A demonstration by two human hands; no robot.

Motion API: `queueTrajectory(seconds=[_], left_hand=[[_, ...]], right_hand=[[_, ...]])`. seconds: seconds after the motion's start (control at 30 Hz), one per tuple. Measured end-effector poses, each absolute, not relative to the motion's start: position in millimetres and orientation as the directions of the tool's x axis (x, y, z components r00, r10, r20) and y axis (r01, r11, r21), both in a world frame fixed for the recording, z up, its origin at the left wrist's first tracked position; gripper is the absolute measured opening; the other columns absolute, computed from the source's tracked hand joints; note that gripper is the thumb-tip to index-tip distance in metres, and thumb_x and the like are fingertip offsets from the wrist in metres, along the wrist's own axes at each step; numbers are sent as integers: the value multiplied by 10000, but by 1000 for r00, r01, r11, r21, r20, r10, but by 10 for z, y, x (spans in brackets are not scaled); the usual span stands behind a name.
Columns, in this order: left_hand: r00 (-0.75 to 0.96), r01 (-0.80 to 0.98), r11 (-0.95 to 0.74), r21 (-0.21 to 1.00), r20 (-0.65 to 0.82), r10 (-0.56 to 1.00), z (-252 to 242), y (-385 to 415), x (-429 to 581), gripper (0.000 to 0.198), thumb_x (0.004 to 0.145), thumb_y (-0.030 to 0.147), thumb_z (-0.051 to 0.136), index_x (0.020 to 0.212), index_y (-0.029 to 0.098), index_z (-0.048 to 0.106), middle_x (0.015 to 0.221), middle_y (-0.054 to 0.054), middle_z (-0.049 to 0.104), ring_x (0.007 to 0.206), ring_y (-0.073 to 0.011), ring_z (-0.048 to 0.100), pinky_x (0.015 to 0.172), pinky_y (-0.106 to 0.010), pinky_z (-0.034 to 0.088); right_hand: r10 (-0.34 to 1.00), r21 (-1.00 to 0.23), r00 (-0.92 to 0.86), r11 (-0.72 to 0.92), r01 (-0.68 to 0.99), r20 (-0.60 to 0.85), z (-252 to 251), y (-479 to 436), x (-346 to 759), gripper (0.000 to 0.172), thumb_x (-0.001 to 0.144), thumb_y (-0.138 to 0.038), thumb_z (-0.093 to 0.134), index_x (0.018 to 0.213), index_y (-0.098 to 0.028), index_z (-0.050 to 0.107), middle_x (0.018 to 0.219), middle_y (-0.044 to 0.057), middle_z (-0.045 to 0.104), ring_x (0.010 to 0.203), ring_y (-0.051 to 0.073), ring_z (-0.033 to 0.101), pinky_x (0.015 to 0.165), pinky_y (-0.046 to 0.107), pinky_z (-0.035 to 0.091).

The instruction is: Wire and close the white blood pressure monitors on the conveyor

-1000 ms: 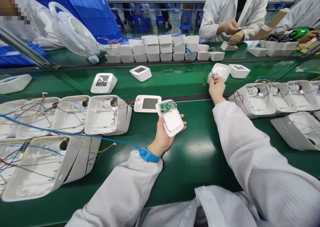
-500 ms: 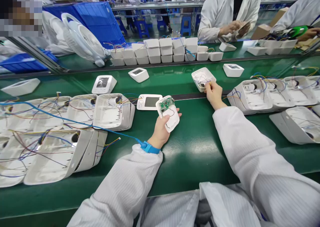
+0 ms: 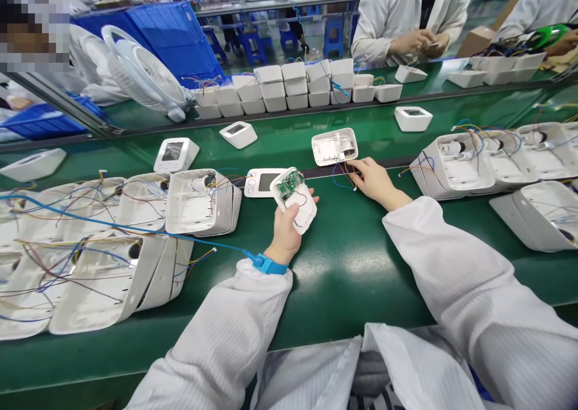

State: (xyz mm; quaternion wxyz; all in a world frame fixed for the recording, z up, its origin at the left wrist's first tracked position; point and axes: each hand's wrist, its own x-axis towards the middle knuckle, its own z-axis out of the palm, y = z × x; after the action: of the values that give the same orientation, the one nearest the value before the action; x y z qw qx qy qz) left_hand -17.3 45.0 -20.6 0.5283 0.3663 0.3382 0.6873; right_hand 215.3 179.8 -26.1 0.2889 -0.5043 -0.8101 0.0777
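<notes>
My left hand (image 3: pixel 288 232) grips a white plastic cover (image 3: pixel 305 211), thumb on its inner face. A green circuit board (image 3: pixel 290 184) sits at the cover's upper end, with a dark thin wire curving below it. Beyond the belt's dark strip lies an open white housing (image 3: pixel 321 150) with a small motor-like part inside. Thin coloured wires (image 3: pixel 336 178) hang from that housing, and the fingertips of my right hand (image 3: pixel 374 181) are closed on them. Just behind the cover, a white front panel with a grey screen (image 3: pixel 256 183) lies partly hidden.
Rows of open white housings with loose wires (image 3: pixel 194 208) stand at left, and more (image 3: pixel 465 163) at right. Finished-looking white units (image 3: pixel 413 119) sit on the far belt. A blue cord (image 3: pixel 112 214) runs to my left wrist strap. A fan (image 3: pixel 144 73) and co-workers are opposite.
The open housing has moved left and turned, now lying level with its wires hanging toward me. My right hand has shifted slightly left and down, from the housing's edge to the wires.
</notes>
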Motion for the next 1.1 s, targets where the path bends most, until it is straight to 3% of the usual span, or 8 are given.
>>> queueTrajectory(seconds=[0.1, 0.27, 0.43, 0.63, 0.77, 0.93, 1.0, 1.1], left_hand=[[-164, -472, -183, 862, 118, 979, -224, 462, -169, 543, 740, 481, 713, 1172, 159, 648, 1143, -136, 739, 996, -314, 733, 958, -478, 557], [-144, -483, -159, 861, 101, 984, -229, 473, -147, 531, 738, 455, 730, 1168, 152, 656, 1139, -134, 741, 989, -302, 735, 954, -454, 557], [-140, -452, -133, 882, 78, 987, -202, 456, -142, 559, 722, 495, 734, 1154, 152, 649, 1138, -145, 737, 987, -319, 733, 945, -473, 554], [-211, -430, -204, 880, 121, 970, -204, 477, -183, 562, 739, 516, 717, 1174, 170, 635, 1154, -138, 727, 1006, -317, 726, 959, -480, 545], [-386, -409, -356, 840, 194, 902, -232, 520, -256, 539, 783, 513, 685, 1232, 223, 610, 1211, -91, 704, 1092, -290, 701, 1040, -451, 502], [-500, -336, -428, 839, 226, 836, -233, 527, -315, 600, 777, 548, 674, 1294, 257, 589, 1288, -62, 673, 1222, -294, 634, 1099, -430, 473], [-425, -361, -385, 849, 218, 879, -219, 480, -272, 629, 768, 574, 668, 1298, 244, 591, 1287, -80, 674, 1225, -319, 630, 1100, -462, 473], [-237, -451, -269, 851, 177, 955, -196, 337, -143, 632, 761, 566, 680, 1287, 226, 600, 1294, -107, 672, 1227, -351, 625, 1099, -504, 472]], right_hand=[[836, -405, -407, 538, 739, 368, -246, 1747, 2131, 516, 885, -196, 508, 1398, -202, 563, 1193, 114, 663, 862, 233, 648, 862, 385, 519], [817, -591, -461, 572, 569, 347, -221, 1770, 1973, 735, 842, -134, 508, 1546, -249, 328, 1214, 60, 692, 740, 172, 635, 833, 358, 532], [880, -760, -238, 475, 444, 411, -191, 2063, 1643, 459, 908, -477, 561, 1255, -186, 640, 906, 42, 723, 642, 158, 596, 713, 318, 527], [816, -778, -46, 565, 276, 577, 139, 2225, 1390, 593, 944, -699, 382, 962, -203, 706, 833, 36, 686, 659, 150, 619, 678, 296, 513], [770, -726, -72, 625, 288, 634, 415, 1838, 1510, 430, 958, -553, 491, 871, -210, 735, 708, 16, 647, 693, 169, 624, 703, 310, 502], [784, -711, -358, 615, 342, 506, 447, 957, 1981, 180, 899, -324, 588, 877, -307, 766, 754, -6, 721, 630, 175, 642, 618, 326, 503], [718, -687, -534, 658, 308, 447, 381, 573, 2160, 228, 876, -242, 603, 971, -383, 755, 717, -37, 724, 566, 161, 640, 570, 320, 509], [652, -670, -617, 696, 257, 441, 283, 39, 2320, 531, 862, -152, 585, 1289, -467, 611, 844, -44, 759, 664, 172, 707, 566, 326, 555]])
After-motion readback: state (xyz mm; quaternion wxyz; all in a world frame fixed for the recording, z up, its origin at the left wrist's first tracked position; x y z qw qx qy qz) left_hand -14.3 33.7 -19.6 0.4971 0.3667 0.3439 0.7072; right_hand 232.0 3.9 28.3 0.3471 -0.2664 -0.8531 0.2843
